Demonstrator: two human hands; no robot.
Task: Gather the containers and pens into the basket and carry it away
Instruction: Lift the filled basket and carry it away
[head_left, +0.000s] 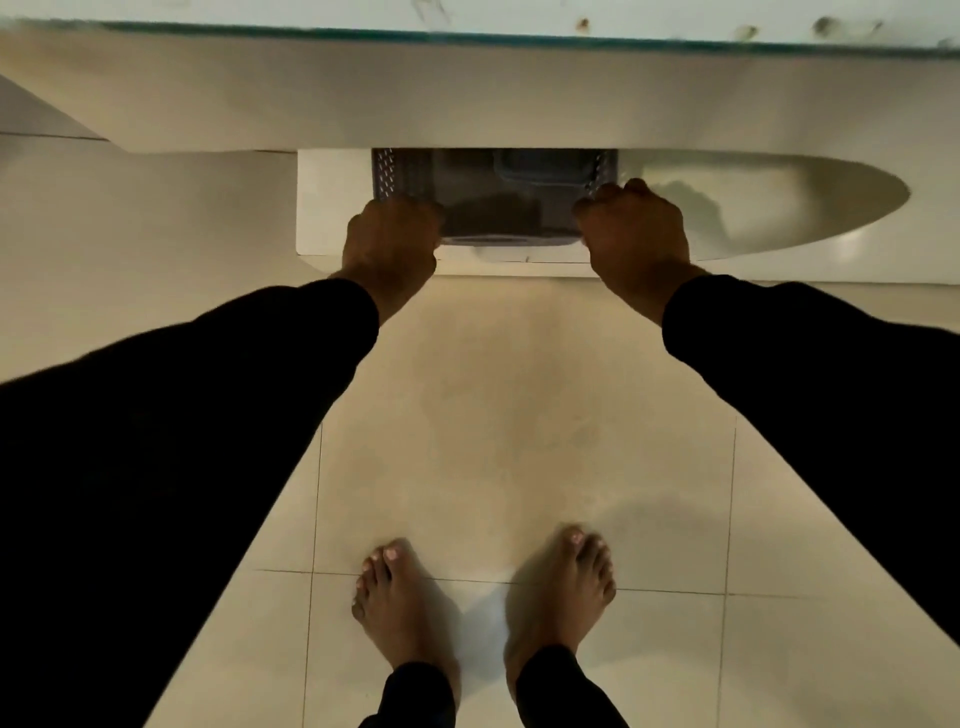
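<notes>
A grey perforated basket (493, 208) sits on a low white shelf (332, 208), partly under the overhanging table top. My left hand (392, 244) grips the basket's left end and my right hand (631, 234) grips its right end, fingers curled over the rim. Inside the basket a dim container shape (540, 169) shows at the back; the rest of the contents are too dark to make out. No pens can be picked out.
The white table top (467, 104) with a teal edge overhangs the shelf. To the right the shelf curves into a rounded end (831, 202). Below lies a cream tiled floor (519, 389) with my two bare feet (483, 597) on it.
</notes>
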